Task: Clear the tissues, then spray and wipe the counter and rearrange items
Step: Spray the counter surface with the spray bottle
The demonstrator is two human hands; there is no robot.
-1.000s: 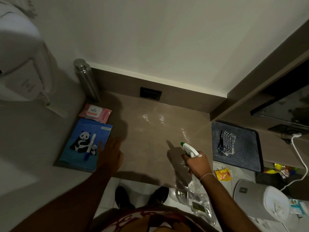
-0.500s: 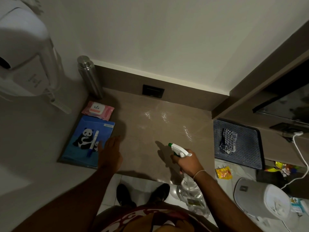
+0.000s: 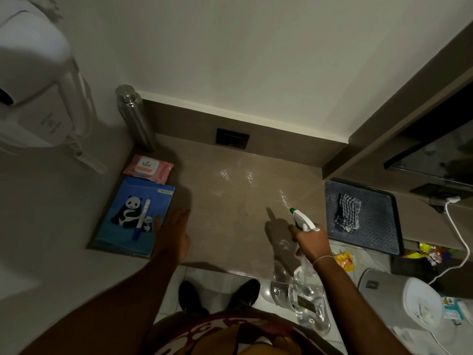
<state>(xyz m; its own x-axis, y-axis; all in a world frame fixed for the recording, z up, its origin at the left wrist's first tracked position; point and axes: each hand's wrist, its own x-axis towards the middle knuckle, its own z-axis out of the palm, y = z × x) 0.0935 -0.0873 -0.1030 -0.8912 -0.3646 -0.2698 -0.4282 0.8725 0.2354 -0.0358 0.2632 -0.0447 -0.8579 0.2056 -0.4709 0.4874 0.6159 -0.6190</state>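
The brown counter [image 3: 230, 221] has wet, shiny streaks near its back and right side. My right hand [image 3: 311, 242] grips a clear spray bottle [image 3: 308, 301] with a white and green nozzle [image 3: 300, 219] aimed over the counter's right part. My left hand [image 3: 172, 233] lies flat and open on the counter, its edge touching a blue panda folder [image 3: 133, 216] with a pen [image 3: 141, 219] on it. A pink wet-wipes pack [image 3: 148, 168] lies behind the folder. A checked cloth [image 3: 347, 212] rests on a dark mat [image 3: 363, 216] at the right.
A steel flask [image 3: 134, 116] stands in the back left corner. A white wall-mounted hair dryer [image 3: 33, 80] hangs at the left. A black socket [image 3: 232, 138] sits in the backsplash. On the floor at the right are a white bin [image 3: 399, 298], a yellow wrapper [image 3: 344, 260] and a white cable [image 3: 458, 239].
My right hand swung the spray nozzle left across the counter and then back toward the right edge. My left hand stayed flat beside the folder.
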